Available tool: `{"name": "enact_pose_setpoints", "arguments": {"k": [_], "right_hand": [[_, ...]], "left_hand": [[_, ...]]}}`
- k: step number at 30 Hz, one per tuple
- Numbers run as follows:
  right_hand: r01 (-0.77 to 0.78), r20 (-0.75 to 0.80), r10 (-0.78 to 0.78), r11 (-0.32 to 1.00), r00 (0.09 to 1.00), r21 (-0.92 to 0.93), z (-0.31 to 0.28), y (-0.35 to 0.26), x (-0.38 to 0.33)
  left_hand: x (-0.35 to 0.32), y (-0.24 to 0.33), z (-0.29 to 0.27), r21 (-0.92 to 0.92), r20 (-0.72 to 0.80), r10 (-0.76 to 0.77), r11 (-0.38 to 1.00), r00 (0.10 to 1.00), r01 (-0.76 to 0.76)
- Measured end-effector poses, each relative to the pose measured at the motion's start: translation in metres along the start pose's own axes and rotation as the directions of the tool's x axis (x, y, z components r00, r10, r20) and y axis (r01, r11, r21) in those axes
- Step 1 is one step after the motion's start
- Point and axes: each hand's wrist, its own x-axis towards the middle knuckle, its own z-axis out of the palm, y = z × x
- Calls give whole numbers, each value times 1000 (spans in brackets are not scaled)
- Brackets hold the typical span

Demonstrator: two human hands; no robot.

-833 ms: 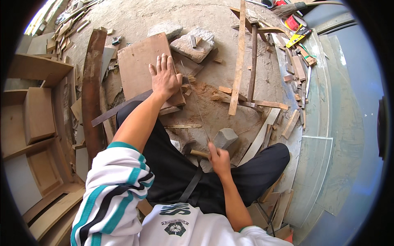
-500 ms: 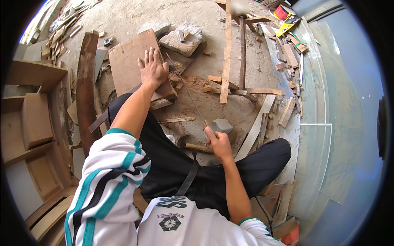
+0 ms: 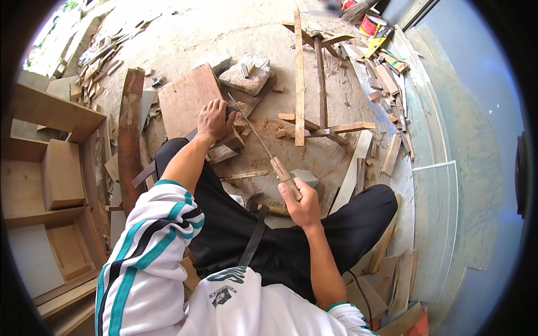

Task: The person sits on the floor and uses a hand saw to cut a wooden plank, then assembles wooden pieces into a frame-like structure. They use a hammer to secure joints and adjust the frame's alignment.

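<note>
on a dusty floor (image 3: 260,39) a brown wooden block (image 3: 188,98) is set. along its near edge a dark strip (image 3: 144,174) is laid, its long axis running lower left to upper right. beside that upper end a thin saw (image 3: 264,144) is slanted, handle (image 3: 284,173) wrapped by the right hand (image 3: 303,204). the left hand (image 3: 213,119), nearer the strip, is rested over it, fingers bent; whether it is pinched cannot be told.

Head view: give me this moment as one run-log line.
left hand: on dark wood strip at brown board edge | right hand: gripping thin-bladed, wooden-handled tool | grey stone: beyond right hand
</note>
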Motion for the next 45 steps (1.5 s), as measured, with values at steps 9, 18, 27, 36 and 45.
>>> {"name": "enact_pose_setpoints", "arguments": {"k": [9,18,27,36,45], "right_hand": [[120,-65,-131,981,989,-150,4,-59,-10],[83,53,-80,995,995,-51,14,-86,-5],[92,8,-91,991,996,-94,30,-80,37],[-39,-15,37,993,999,-107,31,-46,22],[54,-103,-60,997,993,-58,11,-55,14]], "left_hand": [[0,-8,-9,-113,95,73,992,993,-62],[3,-11,-15,-134,144,56,990,988,-37],[3,-11,-16,-199,140,83,978,987,-54],[2,-15,-10,-189,151,52,982,987,-23],[4,-9,-12,-127,137,112,987,984,-95]]}}
